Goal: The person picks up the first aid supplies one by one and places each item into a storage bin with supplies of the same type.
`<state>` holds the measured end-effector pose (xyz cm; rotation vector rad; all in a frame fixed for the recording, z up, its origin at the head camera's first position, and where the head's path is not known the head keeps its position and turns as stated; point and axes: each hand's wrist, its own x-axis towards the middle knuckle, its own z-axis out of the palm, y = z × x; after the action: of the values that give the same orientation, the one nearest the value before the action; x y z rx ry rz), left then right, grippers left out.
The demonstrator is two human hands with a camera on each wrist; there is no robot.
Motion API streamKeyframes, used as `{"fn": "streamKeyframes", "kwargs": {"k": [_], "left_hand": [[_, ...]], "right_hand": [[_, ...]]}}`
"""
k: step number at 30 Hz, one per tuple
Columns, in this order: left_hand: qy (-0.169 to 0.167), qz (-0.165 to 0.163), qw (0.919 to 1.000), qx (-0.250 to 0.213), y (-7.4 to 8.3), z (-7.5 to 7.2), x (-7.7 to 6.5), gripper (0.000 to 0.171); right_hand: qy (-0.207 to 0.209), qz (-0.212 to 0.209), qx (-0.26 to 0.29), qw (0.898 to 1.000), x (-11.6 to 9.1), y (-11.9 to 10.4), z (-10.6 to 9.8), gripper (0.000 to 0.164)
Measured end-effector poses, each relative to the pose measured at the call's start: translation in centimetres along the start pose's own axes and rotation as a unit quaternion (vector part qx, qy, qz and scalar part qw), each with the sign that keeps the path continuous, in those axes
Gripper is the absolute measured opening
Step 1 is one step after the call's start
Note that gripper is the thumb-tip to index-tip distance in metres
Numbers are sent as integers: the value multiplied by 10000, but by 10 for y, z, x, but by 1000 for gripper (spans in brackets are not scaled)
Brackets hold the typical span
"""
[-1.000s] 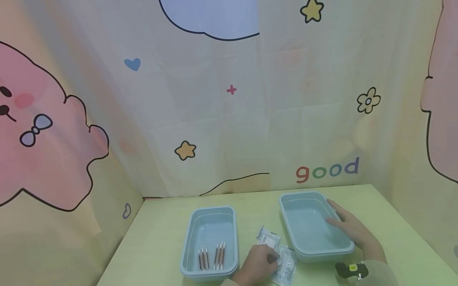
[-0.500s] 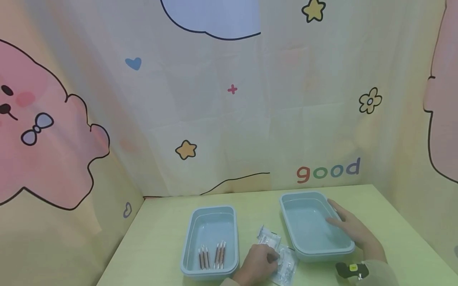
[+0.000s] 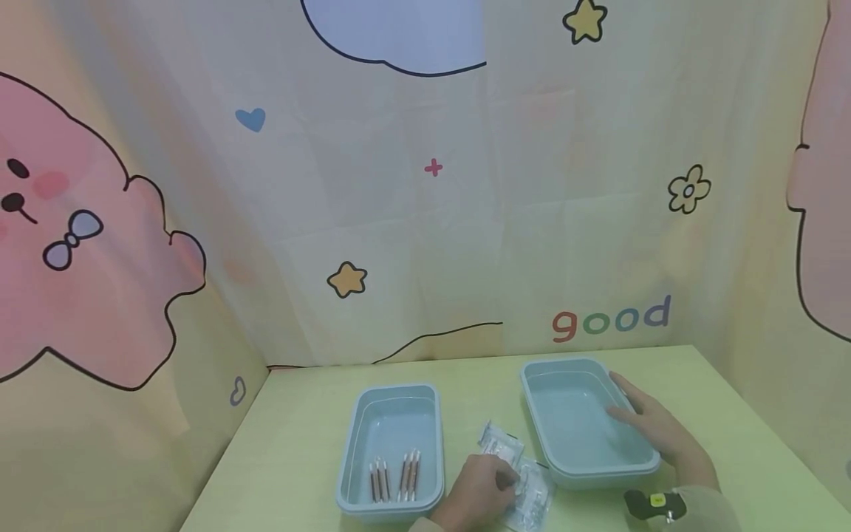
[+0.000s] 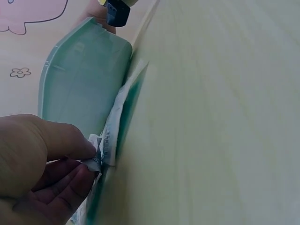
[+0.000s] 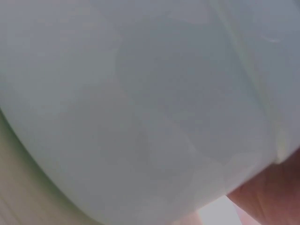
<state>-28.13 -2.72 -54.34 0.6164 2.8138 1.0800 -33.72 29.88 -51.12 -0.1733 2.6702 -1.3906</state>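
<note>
Two small clear, printed plastic packets lie on the table between two light blue trays, the upper packet and the lower packet. My left hand pinches a crinkled packet edge between thumb and fingertips, as the left wrist view shows; which packet it belongs to I cannot tell. My right hand grips the right rim of the right tray, thumb inside and fingers over the outer side. In the right wrist view the tray's pale outer wall fills most of the picture.
The left tray stands beside my left hand and holds several brown-shafted, white-tipped swabs in two groups. Both trays rest on a pale yellow-green table. A cartoon-printed curtain rises behind the table.
</note>
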Motion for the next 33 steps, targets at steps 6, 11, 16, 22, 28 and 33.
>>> {"fn": "streamKeyframes", "kwargs": {"k": [6,11,16,22,28,33], "left_hand": [[136,36,9998,-145,2,-4,0,20],[111,-56,9997,-220,4,-6,0,19],[139,-64,9993,-336,4,-7,1,18],[144,-21,9990,-423,3,-8,2,17],[156,31,9989,-444,3,-8,4,17],[220,84,9982,-559,5,-10,3,17]], "right_hand": [[2,6,68,10000,0,0,-1,83],[21,-59,60,10000,2,3,-2,82],[20,-128,68,9999,3,3,-2,81],[31,-158,60,9999,4,2,-2,81],[14,-124,104,9999,5,3,-2,82],[52,-235,209,9995,5,5,-2,82]]}}
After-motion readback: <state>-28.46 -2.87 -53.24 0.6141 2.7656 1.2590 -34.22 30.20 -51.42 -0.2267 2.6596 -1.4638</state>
